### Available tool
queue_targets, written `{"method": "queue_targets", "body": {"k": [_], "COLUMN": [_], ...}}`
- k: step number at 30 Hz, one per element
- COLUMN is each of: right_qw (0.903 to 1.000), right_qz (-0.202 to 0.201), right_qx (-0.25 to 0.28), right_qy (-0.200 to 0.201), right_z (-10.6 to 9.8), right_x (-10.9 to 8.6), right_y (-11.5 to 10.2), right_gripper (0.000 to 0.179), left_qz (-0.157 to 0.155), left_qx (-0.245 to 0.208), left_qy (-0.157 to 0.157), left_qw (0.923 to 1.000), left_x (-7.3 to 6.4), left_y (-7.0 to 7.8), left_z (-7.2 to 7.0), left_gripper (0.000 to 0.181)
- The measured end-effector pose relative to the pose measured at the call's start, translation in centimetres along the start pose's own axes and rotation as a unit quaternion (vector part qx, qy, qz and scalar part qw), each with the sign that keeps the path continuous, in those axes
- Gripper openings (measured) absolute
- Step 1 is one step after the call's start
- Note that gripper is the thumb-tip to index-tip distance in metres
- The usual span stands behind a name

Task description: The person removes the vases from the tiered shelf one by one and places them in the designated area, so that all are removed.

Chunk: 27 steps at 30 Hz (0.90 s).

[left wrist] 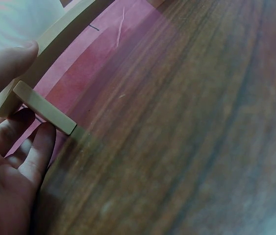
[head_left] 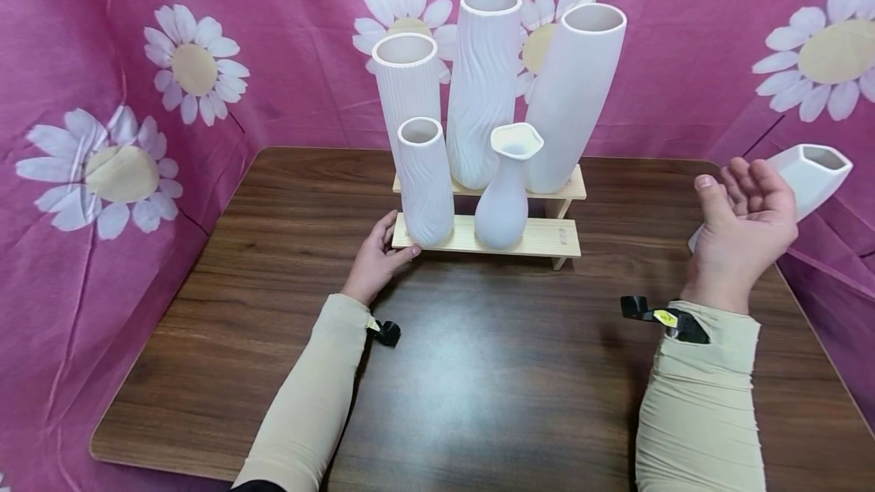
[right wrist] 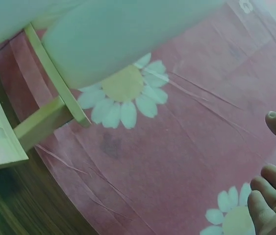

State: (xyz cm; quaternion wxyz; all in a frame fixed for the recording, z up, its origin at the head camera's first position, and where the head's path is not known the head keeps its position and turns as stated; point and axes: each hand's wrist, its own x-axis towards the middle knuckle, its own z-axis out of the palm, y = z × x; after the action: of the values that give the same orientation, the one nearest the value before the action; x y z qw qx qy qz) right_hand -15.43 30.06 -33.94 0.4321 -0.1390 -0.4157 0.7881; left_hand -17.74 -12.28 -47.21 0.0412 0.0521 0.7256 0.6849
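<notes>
A two-step wooden stand carries white vases. On its lower step are a short wavy vase and a small bulbous vase with a flared rim. Behind them rise a ribbed vase, a tall wavy vase and a smooth leaning vase. My left hand grips the lower step's left end, thumb on top and fingers underneath. Nothing is between the thumb and loosely bent fingers of my raised right hand. Another white vase with an angular rim is partly hidden behind that hand.
Under the stand is a dark wooden table with rounded corners. A pink cloth with printed daisies hangs behind it and along both sides. Each wrist wears a small black camera mount.
</notes>
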Motion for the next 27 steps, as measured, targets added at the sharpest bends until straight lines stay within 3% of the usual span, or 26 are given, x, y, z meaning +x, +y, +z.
{"method": "queue_targets", "body": {"k": [9,17,27], "right_qw": [0.9980,0.9908,0.9810], "right_qz": [0.018,0.010,0.018], "right_qx": [-0.008,-0.035,-0.103], "right_qy": [-0.059,-0.130,-0.163], "right_z": [0.5,0.8,1.1], "right_x": [-1.2,-2.7,-3.7], "right_y": [0.9,1.8,2.2], "right_gripper": [0.048,0.046,0.047], "left_qz": [0.001,0.007,0.010], "left_qx": [-0.011,-0.008,-0.001], "left_qy": [0.001,-0.001,0.001], "left_qw": [0.9999,0.9999,1.0000], "left_x": [0.0,0.0,0.0], "left_y": [-0.1,0.0,0.0], "left_z": [0.0,0.0,0.0], "left_gripper": [0.086,0.085,0.085]}}
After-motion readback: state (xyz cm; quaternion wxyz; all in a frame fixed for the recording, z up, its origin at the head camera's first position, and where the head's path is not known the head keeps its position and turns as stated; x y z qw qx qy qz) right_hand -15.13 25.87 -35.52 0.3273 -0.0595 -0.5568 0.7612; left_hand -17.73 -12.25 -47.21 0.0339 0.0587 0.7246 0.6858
